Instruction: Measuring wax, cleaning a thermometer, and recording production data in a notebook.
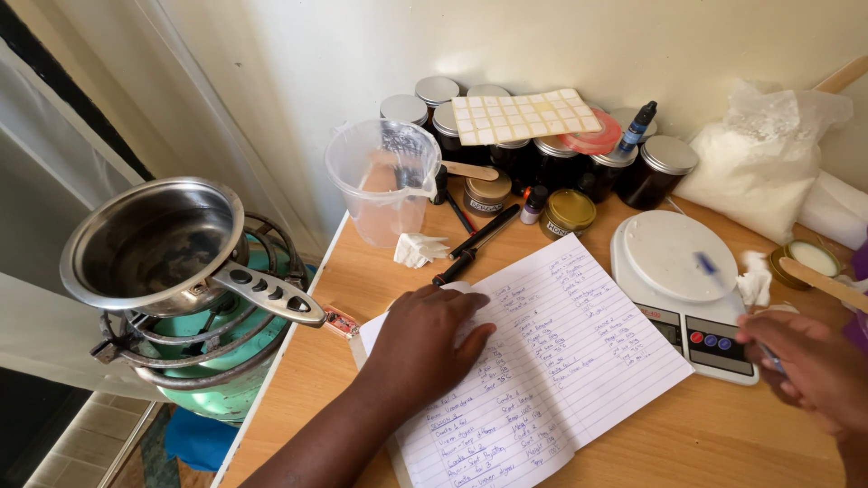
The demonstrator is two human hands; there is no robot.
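My left hand (425,348) lies flat, palm down, on the left page of an open lined notebook (561,361) full of handwriting. My right hand (809,366) is at the right edge, fingers curled around a thin blue pen (707,265) that is blurred over a white digital kitchen scale (674,258). The hand hovers by the scale's button panel (714,343). Both rest on a wooden table (298,380).
A steel saucepan (149,244) sits on a green gas burner (208,361) left of the table. At the back stand a clear measuring jug (384,181), dark lidded jars (655,167), a label sheet (524,116), gold tins (568,212), a bag of white flakes (759,158), black pens (479,239).
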